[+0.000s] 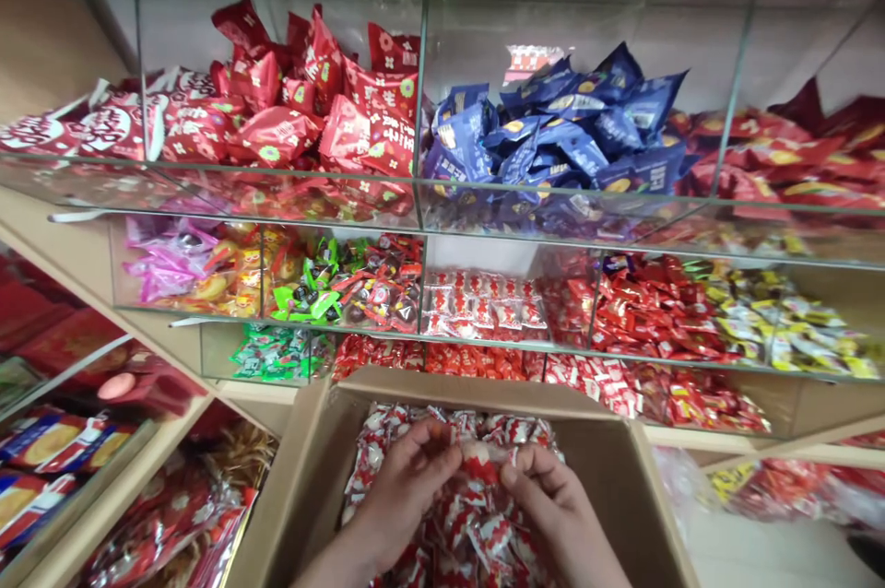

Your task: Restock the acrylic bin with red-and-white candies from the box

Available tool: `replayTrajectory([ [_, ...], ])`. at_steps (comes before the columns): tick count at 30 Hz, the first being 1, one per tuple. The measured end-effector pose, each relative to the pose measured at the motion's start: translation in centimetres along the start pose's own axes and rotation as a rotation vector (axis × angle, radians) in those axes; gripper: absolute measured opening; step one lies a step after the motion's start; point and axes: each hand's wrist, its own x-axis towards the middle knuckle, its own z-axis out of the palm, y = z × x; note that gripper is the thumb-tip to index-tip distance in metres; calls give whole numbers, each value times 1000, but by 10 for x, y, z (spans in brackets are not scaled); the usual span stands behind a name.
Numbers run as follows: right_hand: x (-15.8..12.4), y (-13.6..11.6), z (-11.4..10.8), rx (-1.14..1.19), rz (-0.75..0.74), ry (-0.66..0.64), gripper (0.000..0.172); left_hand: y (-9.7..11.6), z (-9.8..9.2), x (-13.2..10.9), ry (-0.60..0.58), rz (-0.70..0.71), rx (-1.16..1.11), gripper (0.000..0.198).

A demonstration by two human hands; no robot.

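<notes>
From where I stand: left hand [405, 485] and right hand [554, 494] pinch opposite ends of one red-and-white wrapped candy [479, 461] | above near cardboard box [484, 393] | step seems two-handed wrapper handling | next move likely calls for light, even grip

A snack shop, shown by tiered, clear-walled display bins [423, 192] of sorted goods: shiny blue packets [573, 123] far center, red flowered packets [370, 104] left, yellow-and-white wrapped pieces [795, 316] right.
</notes>
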Motion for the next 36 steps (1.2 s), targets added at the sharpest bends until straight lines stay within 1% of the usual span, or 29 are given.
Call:
replayTrajectory([
  [3,-3,0,1,-69,-35,-29,27,-4,-4,-2,-26,10,-61,19],
  [5,-5,-5,-2,-156,-113,-77,17,-5,-7,-1,-18,22,-99,17],
  [6,-5,-9,-4,-237,-185,-115,24,-5,-8,0,-11,17,-114,17],
  [8,-6,-18,-8,-478,-384,-215,47,-4,-9,2,13,-24,-128,19],
  [9,-5,-24,-9,-618,-483,-279,50,-4,-10,2,29,-53,-134,20],
  [11,-4,-33,-10,-856,-623,-418,42,-4,-10,2,59,-106,-151,22],
  [13,-4,-41,-8,-979,-700,-511,37,-4,-10,1,69,-125,-168,23],
  [14,-4,-44,-7,-1007,-730,-531,37,-4,-10,0,65,-130,-177,23],
  [15,-4,-48,-5,-1018,-761,-523,35,-3,-9,-1,52,-136,-188,23],
  [16,-4,-53,-4,-1022,-798,-494,34,-2,-9,-1,35,-141,-202,24],
  [18,3,-65,-2,-1017,-899,-379,30,0,-9,-2,13,-138,-225,28],
  [20,21,-81,2,-1023,-1006,-222,25,0,-10,-1,20,-121,-216,29],
  [21,36,-90,6,-1028,-1047,-145,20,-1,-10,0,36,-114,-203,29],
  [22,53,-98,11,-1039,-1069,-88,14,-3,-11,1,53,-114,-186,29],
  [24,95,-111,26,-1083,-1062,-32,5,-9,-13,5,55,-132,-150,33],
  [27,158,-117,55,-1290,-970,-56,5,-20,-18,12,12,-144,-47,39],
  [29,189,-113,71,-1388,-926,-89,6,-27,-23,16,2,-137,26,41],
  [30,201,-110,77,-1411,-917,-105,7,-30,-25,17,4,-133,45,41],
  [33,219,-100,84,-1438,-899,-138,6,-36,-29,19,4,-132,49,43],
  [36,223,-94,81,-1455,-877,-176,5,-36,-29,18,-16,-146,68,45],
])
